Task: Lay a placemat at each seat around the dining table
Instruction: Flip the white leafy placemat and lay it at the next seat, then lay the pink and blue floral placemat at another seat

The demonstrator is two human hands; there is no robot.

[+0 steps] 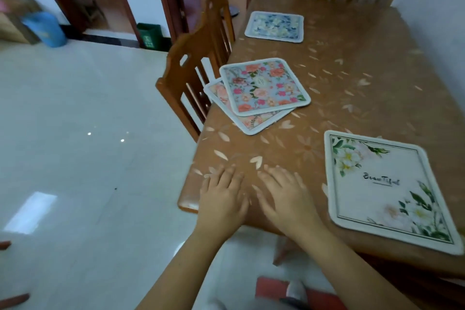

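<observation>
Both bare forearms extend fwd from bottom of view, converging slightly. L hand [222, 199]: palm down, fingers [227, 173] spread, empty. R hand [286, 199]: palm down just beside L, fingers [270, 175] splayed and angled up-left, empty. Hands near but not touching each other. Fingertips motion-blurred; wrists straight, no sleeves visible.
</observation>
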